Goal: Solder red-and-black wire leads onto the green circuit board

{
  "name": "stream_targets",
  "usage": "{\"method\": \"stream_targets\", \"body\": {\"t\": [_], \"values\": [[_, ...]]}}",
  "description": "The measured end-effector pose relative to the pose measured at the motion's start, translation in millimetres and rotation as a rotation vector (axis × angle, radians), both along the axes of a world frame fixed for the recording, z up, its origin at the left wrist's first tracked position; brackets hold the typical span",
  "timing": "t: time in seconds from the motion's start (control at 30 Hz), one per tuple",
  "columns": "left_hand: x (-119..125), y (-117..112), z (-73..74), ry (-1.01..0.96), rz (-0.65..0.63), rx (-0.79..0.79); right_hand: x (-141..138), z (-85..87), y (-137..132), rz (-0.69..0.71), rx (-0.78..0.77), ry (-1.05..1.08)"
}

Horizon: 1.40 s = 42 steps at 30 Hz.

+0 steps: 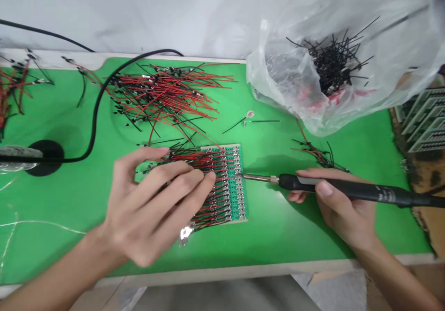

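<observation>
A small green circuit board (239,199) lies in the middle of the green mat, with a row of red and black wires (215,162) attached along it. My left hand (153,204) rests on those wires, fingers stretched flat and pressing them down. My right hand (333,204) grips a black soldering iron (361,191) like a pen. Its metal tip (247,176) touches the board's right edge.
A loose heap of red and black wires (163,93) lies behind the board. A clear plastic bag (333,60) with black wires sits at the back right. A black cable (100,93) runs to a round stand base (45,158) at left. Stacked boards (424,121) are at far right.
</observation>
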<state>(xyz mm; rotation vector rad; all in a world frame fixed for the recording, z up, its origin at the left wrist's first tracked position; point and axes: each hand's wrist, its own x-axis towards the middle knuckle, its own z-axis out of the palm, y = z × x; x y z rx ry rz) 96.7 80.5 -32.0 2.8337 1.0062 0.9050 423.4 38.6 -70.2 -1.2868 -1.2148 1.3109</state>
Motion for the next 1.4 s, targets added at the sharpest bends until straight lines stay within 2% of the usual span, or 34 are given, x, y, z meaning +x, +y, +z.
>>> {"method": "stream_targets", "body": {"t": [0.1,0.2,0.53,1.17,1.4], "values": [[1,8,-8.8,0.117,-0.080,0.086,-1,1.3,0,0.003,0.006,0.009],[0,11,-12.5,0.107,-0.076,0.060,-2,1.9,1,0.007,0.022,0.017],[-2,11,-10.0,0.105,-0.084,0.012,-2,2.7,2,-0.001,0.003,0.011],[2,3,-23.2,0.124,-0.047,0.057,-3,4.4,0,-0.008,0.011,-0.036],[3,4,-22.4,0.109,-0.046,0.057,-3,4.7,0,-0.006,0.022,-0.051]]}}
